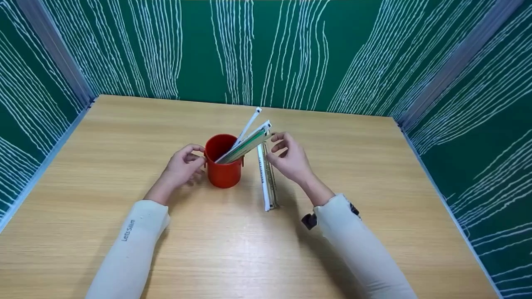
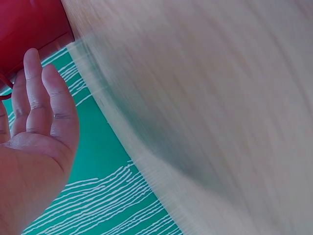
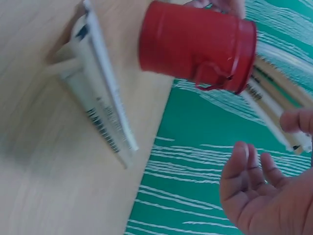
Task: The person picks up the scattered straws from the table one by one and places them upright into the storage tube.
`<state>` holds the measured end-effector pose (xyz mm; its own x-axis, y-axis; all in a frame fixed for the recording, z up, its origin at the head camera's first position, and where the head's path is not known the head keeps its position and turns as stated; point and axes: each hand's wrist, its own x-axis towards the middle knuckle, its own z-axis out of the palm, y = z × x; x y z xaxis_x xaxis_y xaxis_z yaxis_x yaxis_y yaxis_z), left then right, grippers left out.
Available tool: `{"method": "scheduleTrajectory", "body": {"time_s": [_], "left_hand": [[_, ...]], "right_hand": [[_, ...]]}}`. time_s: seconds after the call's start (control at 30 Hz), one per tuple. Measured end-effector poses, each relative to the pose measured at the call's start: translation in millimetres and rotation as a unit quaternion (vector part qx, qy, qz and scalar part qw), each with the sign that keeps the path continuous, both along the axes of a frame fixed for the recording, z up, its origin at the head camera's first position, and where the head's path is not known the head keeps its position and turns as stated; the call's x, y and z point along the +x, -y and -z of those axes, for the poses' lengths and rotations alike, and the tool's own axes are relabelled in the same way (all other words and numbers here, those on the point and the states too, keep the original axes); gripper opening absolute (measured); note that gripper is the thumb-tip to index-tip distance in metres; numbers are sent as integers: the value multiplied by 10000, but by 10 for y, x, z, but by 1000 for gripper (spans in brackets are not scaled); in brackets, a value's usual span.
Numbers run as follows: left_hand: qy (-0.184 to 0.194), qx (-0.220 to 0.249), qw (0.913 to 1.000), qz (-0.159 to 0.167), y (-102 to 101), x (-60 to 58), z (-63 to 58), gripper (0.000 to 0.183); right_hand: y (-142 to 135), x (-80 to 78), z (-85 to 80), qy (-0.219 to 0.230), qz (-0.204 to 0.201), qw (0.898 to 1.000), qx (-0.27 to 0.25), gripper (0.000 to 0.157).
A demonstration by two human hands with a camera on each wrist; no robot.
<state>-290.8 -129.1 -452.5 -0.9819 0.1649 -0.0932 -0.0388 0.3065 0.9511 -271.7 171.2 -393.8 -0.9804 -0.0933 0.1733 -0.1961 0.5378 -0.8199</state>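
A red cup with small side handles stands upright on the table. My left hand holds its left handle between thumb and index finger; in the left wrist view the other fingers reach out beside the wall. Several slim sticks in white, tan and green lean in the cup, their ends over its right rim. My right hand is beside those ends, thumb and fingers apart in the right wrist view. Below it, a few slim white and tan sticks with printed lettering lie on the table.
The wooden table meets green walls with white wavy lines at the back and both sides. Grey posts stand at the back corners. A small black piece is strapped at my right sleeve.
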Motion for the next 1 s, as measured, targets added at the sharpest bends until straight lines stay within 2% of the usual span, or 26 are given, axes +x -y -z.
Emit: {"method": "scheduleTrajectory", "body": {"time_s": [0.23,0.43,0.67,1.0], "left_hand": [[66,-10,10000,-30,0,-11,6,26],[192,-51,9998,-53,2,-9,1,26],[198,-60,9998,-26,-1,-1,-8,26],[97,4,9999,31,5,-5,-9,28]], "right_hand": [[-65,-86,144,979,194,9926,693,41],[-107,-149,299,1356,231,9825,1253,37],[-204,-191,498,1154,-61,9708,2100,36],[-232,-192,569,1003,-190,9576,2695,35]]}}
